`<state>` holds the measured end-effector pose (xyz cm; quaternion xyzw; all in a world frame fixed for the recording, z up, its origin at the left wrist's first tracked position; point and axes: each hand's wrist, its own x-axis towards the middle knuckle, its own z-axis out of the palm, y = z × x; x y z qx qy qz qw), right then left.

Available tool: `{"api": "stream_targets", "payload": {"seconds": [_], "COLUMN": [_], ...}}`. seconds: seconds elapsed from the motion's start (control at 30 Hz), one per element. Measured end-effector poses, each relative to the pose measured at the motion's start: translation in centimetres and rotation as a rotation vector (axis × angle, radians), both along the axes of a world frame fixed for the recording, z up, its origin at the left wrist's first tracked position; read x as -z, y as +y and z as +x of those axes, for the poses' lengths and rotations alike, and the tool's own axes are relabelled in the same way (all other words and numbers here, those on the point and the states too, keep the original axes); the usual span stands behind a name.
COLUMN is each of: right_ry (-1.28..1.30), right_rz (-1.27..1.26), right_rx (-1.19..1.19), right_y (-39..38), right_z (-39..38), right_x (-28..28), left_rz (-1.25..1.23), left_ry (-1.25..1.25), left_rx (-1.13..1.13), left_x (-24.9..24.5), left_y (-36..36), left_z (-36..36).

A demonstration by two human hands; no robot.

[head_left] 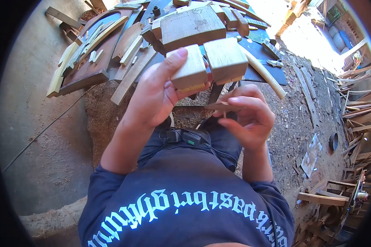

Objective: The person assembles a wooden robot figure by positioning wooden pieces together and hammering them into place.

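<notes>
In the head view my left hand (163, 88) grips a pale wooden block (189, 68), thumb on its face and fingers underneath. Right beside it is a second wooden block (226, 61), split from the first by a narrow gap. Whether the two are joined below is hidden. Lower and to the right, my right hand (251, 117) has its fingers closed around a thin, flat brownish piece (222, 106), perhaps sandpaper or a wood sliver. That piece is below the blocks and looks apart from them.
A larger wooden block (193, 26) rests on the cluttered worktable beyond my hands. Wood strips (134, 76) and a curved wooden piece (264, 72) overhang its near edge. Scrap wood (362, 111) is piled at right. A cable (49, 125) crosses at left.
</notes>
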<state>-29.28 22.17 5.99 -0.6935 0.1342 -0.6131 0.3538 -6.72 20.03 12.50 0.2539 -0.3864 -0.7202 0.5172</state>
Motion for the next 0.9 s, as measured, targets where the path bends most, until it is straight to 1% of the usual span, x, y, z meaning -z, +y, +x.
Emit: {"api": "stream_targets", "payload": {"seconds": [0.13,0.2,0.23,0.3,0.4,0.5,0.63,0.73,0.83,0.87,0.9], "right_ry": [-0.227,-0.323,-0.337,-0.366,-0.335,-0.332,-0.322,-0.290,-0.279,-0.279,-0.282], "right_rz": [0.170,0.254,0.284,0.344,0.358,0.396,0.455,0.491,0.491,0.483,0.502], "right_rx": [-0.042,-0.083,-0.080,-0.073,-0.054,-0.014,0.040,0.059,0.037,0.020,0.014], "right_y": [2.2,2.7,3.0,3.6,4.2,4.2,3.6,2.8,1.6,1.4,1.1], "right_z": [-1.1,-1.9,-2.0,-2.1,-2.0,-2.3,-2.7,-2.8,-2.7,-2.6,-2.6], "right_x": [0.7,1.6,2.0,2.8,3.5,3.9,4.9,5.4,6.1,6.3,6.7], "left_rz": [-0.068,-0.085,-0.163,-0.315,-0.472,-0.533,-0.490,-0.533,-0.482,-0.450,-0.440], "left_ry": [-0.076,-0.114,-0.192,-0.350,-0.349,-0.452,-0.469,-0.485,-0.731,-0.815,-0.846], "left_rx": [-0.076,-0.121,-0.165,-0.253,-0.247,-0.197,-0.197,-0.187,-0.096,-0.105,-0.105], "left_x": [3.1,3.6,4.1,6.7,10.2,12.6,14.9,16.5,15.5,15.5,15.8], "left_y": [1.9,2.0,1.3,-1.4,-6.9,-10.5,-12.9,-15.3,-16.2,-16.2,-16.2], "left_z": [0.1,0.2,0.3,1.0,3.3,5.5,6.2,7.4,9.6,10.0,10.4]}}
